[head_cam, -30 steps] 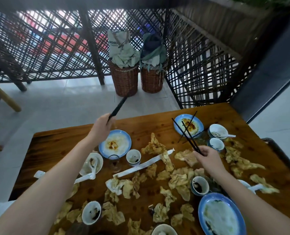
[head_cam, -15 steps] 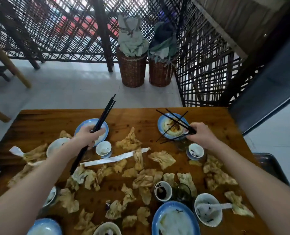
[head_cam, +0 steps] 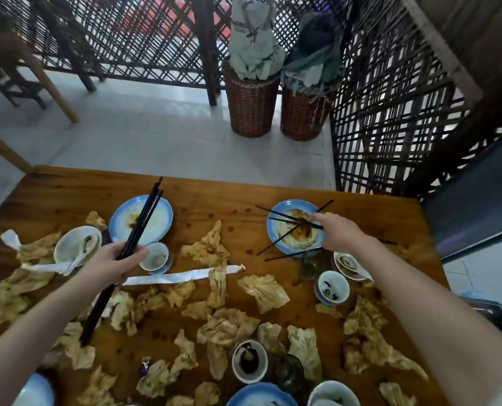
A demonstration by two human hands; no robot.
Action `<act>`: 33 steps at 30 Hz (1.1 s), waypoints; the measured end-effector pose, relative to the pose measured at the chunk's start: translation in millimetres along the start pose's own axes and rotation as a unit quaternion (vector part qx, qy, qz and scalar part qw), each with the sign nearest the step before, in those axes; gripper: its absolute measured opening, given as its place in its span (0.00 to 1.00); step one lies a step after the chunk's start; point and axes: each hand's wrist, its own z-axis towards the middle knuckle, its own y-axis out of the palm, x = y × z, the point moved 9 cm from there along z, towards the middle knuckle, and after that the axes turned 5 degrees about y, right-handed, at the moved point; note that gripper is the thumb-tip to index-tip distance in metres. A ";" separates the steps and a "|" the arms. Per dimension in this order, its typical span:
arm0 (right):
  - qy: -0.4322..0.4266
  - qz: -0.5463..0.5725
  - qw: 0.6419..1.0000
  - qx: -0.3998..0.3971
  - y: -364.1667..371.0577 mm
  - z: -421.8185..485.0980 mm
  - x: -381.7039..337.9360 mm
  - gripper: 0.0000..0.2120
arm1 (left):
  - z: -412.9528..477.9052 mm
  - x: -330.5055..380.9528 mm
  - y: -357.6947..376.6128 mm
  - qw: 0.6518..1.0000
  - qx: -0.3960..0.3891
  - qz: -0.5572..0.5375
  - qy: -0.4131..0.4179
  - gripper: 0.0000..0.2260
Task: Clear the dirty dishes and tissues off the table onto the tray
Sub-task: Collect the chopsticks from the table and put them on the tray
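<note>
My left hand (head_cam: 113,263) grips a bundle of black chopsticks (head_cam: 143,221) that slants up over a dirty blue plate (head_cam: 156,210). My right hand (head_cam: 339,234) reaches over the far blue plate (head_cam: 288,244) and pinches black chopsticks (head_cam: 285,218); two more chopsticks (head_cam: 276,244) lie crossed on that plate. Stained brown tissues (head_cam: 263,290) litter the wooden table (head_cam: 232,197). Small white cups (head_cam: 155,256), another cup (head_cam: 331,287), a sauce-stained cup (head_cam: 249,360) and white bowls (head_cam: 77,244) stand among them. A long white paper wrapper (head_cam: 182,276) lies across the middle. The dark tray (head_cam: 491,313) shows at the right edge.
Two wicker baskets (head_cam: 251,109) holding cloth stand on the tiled floor beyond the table, against a dark lattice screen (head_cam: 390,121). Wooden chair legs (head_cam: 47,83) are at the far left. More blue plates (head_cam: 260,397) sit at the near edge.
The view has tipped down and nearer. My left hand has drawn back towards me with its chopsticks. My right hand has lowered onto the far plate's chopsticks.
</note>
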 end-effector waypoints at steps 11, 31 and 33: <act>-0.036 -0.085 0.993 -0.075 36.1 40.9 7.2 0.51 | 16.1 -6.3 4.1 0.999 0.033 -0.004 -0.023 0.16; -0.063 -0.037 0.997 -0.029 26.4 34.0 2.9 0.11 | 8.4 -10.7 5.9 0.999 0.043 -0.008 -0.018 0.10; -0.061 -0.026 0.998 0.019 5.7 28.6 -0.8 0.06 | 5.3 -9.5 0.8 0.999 0.046 -0.010 -0.012 0.11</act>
